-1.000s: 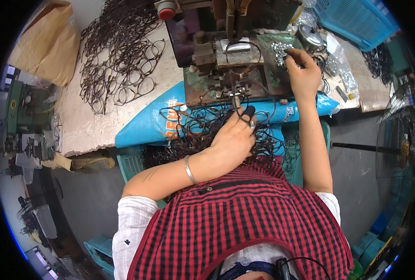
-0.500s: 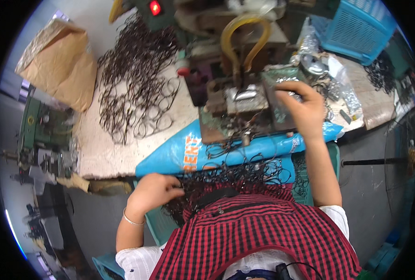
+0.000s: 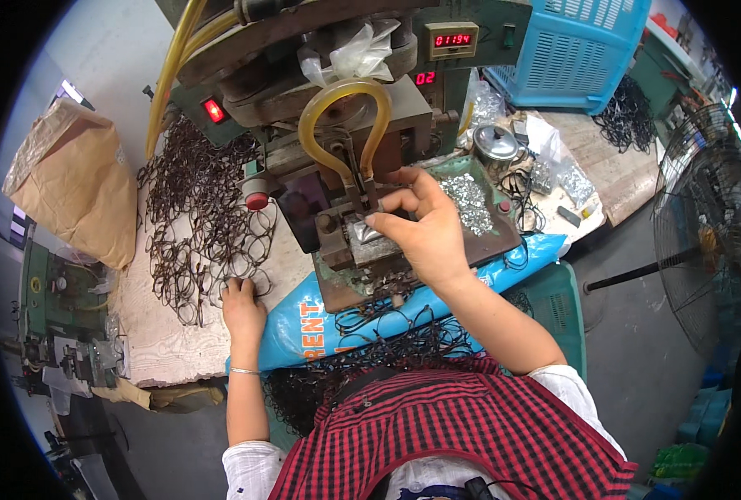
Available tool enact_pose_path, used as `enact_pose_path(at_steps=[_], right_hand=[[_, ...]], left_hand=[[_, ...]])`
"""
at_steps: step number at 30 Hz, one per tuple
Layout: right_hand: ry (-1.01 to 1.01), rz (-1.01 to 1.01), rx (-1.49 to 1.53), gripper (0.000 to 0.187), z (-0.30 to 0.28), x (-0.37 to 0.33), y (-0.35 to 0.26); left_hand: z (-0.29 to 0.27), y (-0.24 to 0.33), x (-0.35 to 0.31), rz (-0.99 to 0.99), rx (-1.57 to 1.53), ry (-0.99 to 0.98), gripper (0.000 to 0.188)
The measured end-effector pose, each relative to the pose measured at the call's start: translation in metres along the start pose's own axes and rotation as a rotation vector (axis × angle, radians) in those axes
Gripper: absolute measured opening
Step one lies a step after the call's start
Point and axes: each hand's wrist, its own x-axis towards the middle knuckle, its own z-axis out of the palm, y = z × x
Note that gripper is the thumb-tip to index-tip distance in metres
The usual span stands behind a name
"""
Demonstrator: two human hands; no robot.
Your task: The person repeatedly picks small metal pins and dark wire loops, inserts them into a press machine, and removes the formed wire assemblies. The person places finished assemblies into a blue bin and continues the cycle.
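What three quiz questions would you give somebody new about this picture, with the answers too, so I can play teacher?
1. Pick one. The left hand is at the edge of:
a) the paper bag
b) the spread of dark ring-shaped frames
c) the black fan

2. True or false? The small silvery pieces lie to the right of the right hand.

3. Fill in the colour. The looped tube at the front of the machine is ____.

Key: 1: b. 2: true. 3: yellow.
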Motion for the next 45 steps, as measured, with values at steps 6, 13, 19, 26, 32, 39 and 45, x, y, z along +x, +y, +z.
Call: enact_pose_path(at_steps=[6,13,19,26,32,39,45], right_hand=[[-0.046,-0.1,-0.012,0.051,0.001,-0.019,-0.01],[0.308,-0.061,-1.34,0.035,-0.126,-0.058,0.018],[0.319,-0.344,-1.412,0.019,-0.129,-0.022,0.08],[0.398,-0.394,-1.401,0.014,-0.116,0.006,0.074],[0.131,-0.54,-1.459,0.023,-0.094,0.056,0.084],[0.209,-0.377,-1.587,0.024,-0.107,0.024,0.082],[0.266,-0.486,-1.166,0.009,-0.098,0.028,0.066]], left_hand=[[-0.022,0.014,-0.006,0.005,-0.233,0.132,0.018],[-0.134,0.139,-0.006,0.663,-0.698,0.481,0.011],[-0.133,0.201,0.024,1.087,-0.645,0.467,0.023],[-0.137,0.195,0.027,1.081,-0.632,0.343,0.027],[-0.13,0.19,0.022,1.031,-0.651,0.296,0.03],[-0.089,0.134,-0.025,0.468,-0.657,0.413,0.026],[-0.068,0.042,0.08,0.206,-0.106,0.307,0.027]])
